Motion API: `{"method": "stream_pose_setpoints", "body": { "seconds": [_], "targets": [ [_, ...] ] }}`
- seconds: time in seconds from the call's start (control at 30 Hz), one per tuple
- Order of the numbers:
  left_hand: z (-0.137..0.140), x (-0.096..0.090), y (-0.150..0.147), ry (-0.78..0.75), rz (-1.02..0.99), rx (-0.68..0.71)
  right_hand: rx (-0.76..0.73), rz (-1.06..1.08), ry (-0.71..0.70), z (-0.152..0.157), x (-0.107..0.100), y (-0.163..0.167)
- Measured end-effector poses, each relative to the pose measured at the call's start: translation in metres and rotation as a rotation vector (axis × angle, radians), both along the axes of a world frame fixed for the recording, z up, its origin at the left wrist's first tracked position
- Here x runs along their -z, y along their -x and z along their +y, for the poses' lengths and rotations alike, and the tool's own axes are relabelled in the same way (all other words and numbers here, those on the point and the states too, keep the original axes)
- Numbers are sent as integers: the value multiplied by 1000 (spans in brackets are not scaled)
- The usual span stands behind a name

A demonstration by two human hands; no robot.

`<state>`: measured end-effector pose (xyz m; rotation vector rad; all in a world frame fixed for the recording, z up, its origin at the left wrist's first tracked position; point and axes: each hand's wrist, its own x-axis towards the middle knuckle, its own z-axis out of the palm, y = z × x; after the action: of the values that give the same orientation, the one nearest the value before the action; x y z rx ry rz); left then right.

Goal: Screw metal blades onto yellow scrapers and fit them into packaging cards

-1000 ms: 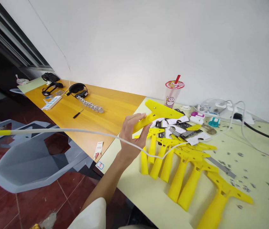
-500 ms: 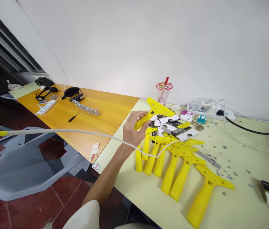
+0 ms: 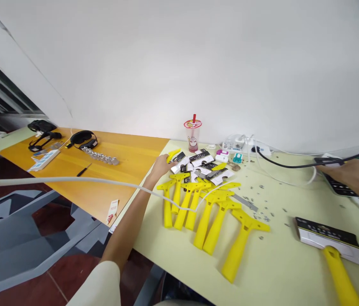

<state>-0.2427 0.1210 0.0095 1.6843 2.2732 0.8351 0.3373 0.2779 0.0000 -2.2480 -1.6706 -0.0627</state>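
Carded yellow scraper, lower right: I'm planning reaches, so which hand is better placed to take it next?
Probably the right hand: it is nearer the carded scraper, on the same side. The left hand is farther off, beyond the yellow handles.

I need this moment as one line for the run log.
left hand: yellow piece held | right hand: at dark device | between: yellow handles, metal bits

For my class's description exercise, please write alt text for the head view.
A person's left hand holds a partly hidden yellow tool beside printed cards; the right hand is at a dark device. Nearer, several yellow T-shaped tools lie on a pale table.
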Motion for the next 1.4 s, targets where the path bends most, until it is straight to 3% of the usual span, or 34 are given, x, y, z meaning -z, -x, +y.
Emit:
{"method": "stream_pose_setpoints", "body": {
  "seconds": [0.1,0.27,0.33,0.43,0.5,0.6,0.67,0.77,0.9,1.0,1.1,1.27,1.4],
  "targets": [
    [-5,-16,-7,-33,2,4,163,31,133,4,6,-9],
    [-29,-59,-39,-286,28,54,45,76,51,-32,-6,-16],
    [-40,-74,-61,-467,81,202,-22,82,-24,-57,-12,-15],
    [-51,-91,-104,-658,159,561,-125,172,-178,-99,-15,-2],
    [-53,-99,-136,-628,181,714,-261,305,-330,-129,-13,15],
    [-49,-107,-182,-419,170,901,-586,509,-548,-176,-10,49],
    [-45,-106,-207,-318,137,1009,-792,544,-544,-203,-8,71],
    [-40,-98,-232,-181,84,1111,-865,577,-519,-229,-2,94],
    [-41,-84,-241,-62,16,1135,-859,582,-579,-236,12,101],
    [-41,-83,-239,-70,-98,1060,-840,590,-599,-233,21,96],
    [-37,-84,-237,-84,-301,969,-851,603,-562,-235,22,91],
    [-29,-84,-237,-26,-783,969,-783,644,-512,-241,17,87],
    [-31,-90,-232,-110,-952,962,-714,688,-490,-239,20,86]
  ]
}}
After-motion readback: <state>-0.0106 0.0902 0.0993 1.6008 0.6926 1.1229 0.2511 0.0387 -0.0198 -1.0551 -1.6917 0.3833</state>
